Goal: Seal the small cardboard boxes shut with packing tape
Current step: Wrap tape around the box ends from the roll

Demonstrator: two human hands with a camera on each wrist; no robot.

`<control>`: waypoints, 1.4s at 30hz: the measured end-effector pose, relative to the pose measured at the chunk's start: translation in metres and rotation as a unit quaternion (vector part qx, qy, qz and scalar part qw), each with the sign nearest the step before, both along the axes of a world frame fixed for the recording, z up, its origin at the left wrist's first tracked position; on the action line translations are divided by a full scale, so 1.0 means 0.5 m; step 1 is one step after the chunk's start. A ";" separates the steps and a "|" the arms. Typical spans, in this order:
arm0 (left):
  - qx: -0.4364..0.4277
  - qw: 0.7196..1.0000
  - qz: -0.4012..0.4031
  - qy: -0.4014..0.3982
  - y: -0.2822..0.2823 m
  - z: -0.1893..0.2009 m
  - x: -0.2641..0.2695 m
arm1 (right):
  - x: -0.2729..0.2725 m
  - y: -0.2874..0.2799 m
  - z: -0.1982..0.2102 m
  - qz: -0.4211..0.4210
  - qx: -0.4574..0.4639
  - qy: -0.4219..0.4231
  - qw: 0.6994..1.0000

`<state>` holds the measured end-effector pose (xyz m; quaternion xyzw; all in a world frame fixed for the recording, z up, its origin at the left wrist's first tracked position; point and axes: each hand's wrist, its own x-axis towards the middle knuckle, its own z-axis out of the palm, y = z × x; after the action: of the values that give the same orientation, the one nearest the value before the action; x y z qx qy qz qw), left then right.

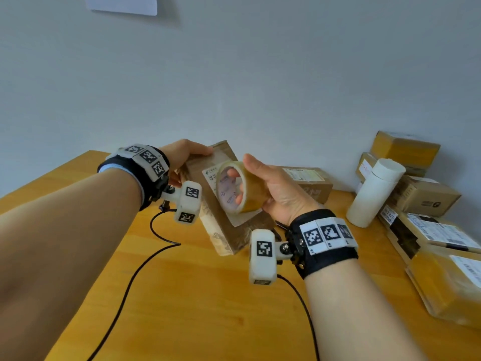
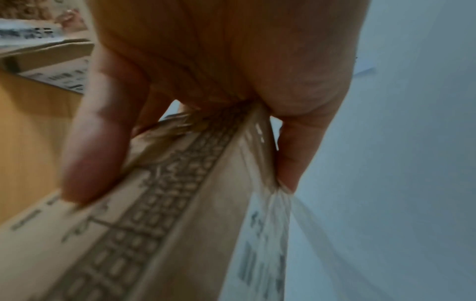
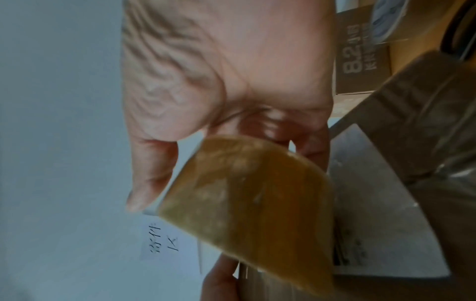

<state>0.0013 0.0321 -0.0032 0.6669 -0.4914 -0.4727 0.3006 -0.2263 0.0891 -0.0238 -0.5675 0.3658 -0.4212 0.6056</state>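
My left hand (image 1: 182, 157) grips the far end of a flat brown cardboard box (image 1: 208, 204) and holds it tilted above the table; thumb and fingers (image 2: 95, 154) clamp the printed box (image 2: 154, 224) between them. The box carries a white shipping label (image 1: 209, 175). My right hand (image 1: 263, 183) holds a roll of clear yellowish packing tape (image 1: 242, 188) just in front of the box, fingers through the core and thumb on the outer edge. In the right wrist view the tape roll (image 3: 247, 199) fills the middle, with the thumb (image 3: 149, 173) against its rim.
A wooden table (image 1: 195, 295) lies below, with black cables (image 1: 156, 235) across it. Another brown box (image 1: 309, 183) stands behind my right hand. Several taped parcels (image 1: 442, 269) and a white cylinder (image 1: 374, 194) crowd the right side. A grey wall is behind.
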 end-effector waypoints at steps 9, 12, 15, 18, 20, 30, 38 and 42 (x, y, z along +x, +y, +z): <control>-0.092 0.963 -0.037 -0.251 -0.014 -0.058 0.009 | 0.063 -0.029 -0.068 -0.073 0.030 0.069 0.995; -0.106 0.951 -0.092 -0.276 -0.010 -0.050 0.010 | 0.078 -0.046 -0.077 -0.065 0.021 0.096 0.993; -0.069 0.933 -0.150 -0.319 -0.005 -0.049 0.021 | 0.083 -0.056 -0.092 -0.063 0.026 0.096 0.993; -0.038 0.925 -0.198 -0.321 -0.006 -0.066 0.029 | 0.082 -0.054 -0.091 -0.060 0.040 0.076 0.995; -0.037 0.925 -0.217 -0.309 0.000 -0.085 0.022 | 0.079 -0.057 -0.094 -0.060 0.036 0.081 0.994; -0.027 0.907 -0.215 -0.361 0.033 -0.086 -0.007 | 0.076 -0.058 -0.089 -0.110 -0.030 0.130 0.985; -0.014 0.856 -0.252 -0.451 0.050 -0.069 -0.033 | 0.036 -0.045 -0.063 -0.159 -0.062 0.166 0.971; -0.010 0.826 -0.277 -0.491 0.054 -0.071 -0.045 | 0.029 -0.032 -0.074 -0.160 -0.040 0.156 0.974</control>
<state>-0.0215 0.0593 -0.0387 0.6437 -0.7430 -0.1414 -0.1168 -0.2120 0.0732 -0.0608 -0.5842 0.5250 -0.4327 0.4426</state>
